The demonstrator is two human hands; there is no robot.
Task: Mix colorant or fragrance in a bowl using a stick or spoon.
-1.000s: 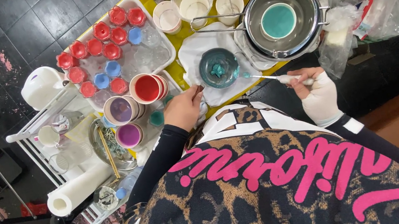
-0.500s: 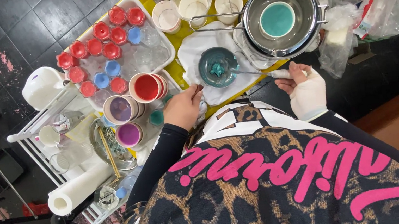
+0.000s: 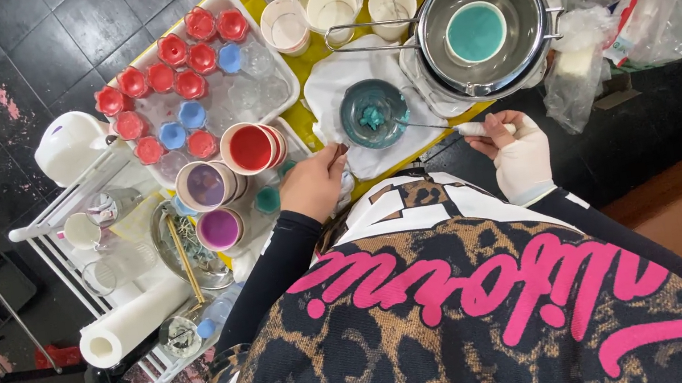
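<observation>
- The right hand [image 3: 515, 149], wrapped in a white bandage or glove, is gripping the white handle of a thin metal stirring tool [image 3: 439, 125], fingers clenched around it; the tip is reaching into the small teal dish [image 3: 373, 112], probably so the grip stays clear of the melted colour.
- The left hand [image 3: 315, 184] is resting at the edge of the white cloth [image 3: 343, 83] under the dish, fingers curled loosely against the fabric; whether they are pinching it I cannot tell. It seems to be steadying the cloth while the tool is working.
- One dish is sitting in the middle of the cloth, just in front of the person, likely to catch drips on the yellow table [image 3: 308, 124].
- One steel pot [image 3: 514, 21] is standing just right of the dish, with one round teal cup [image 3: 475, 32] inside it, apparently being kept warm.
- The white tray [image 3: 270, 76] is holding about nine red moulds [image 3: 181, 85] and three blue ones [image 3: 173, 135], grouped together as one batch.
- Three larger cups are standing beside the tray: one red [image 3: 251, 147], two purple [image 3: 206, 185].
- Three pale cups [image 3: 331, 6] are lined up behind the cloth.
- One paper roll [image 3: 131, 326] is lying on the white cart at the left, within reach.
</observation>
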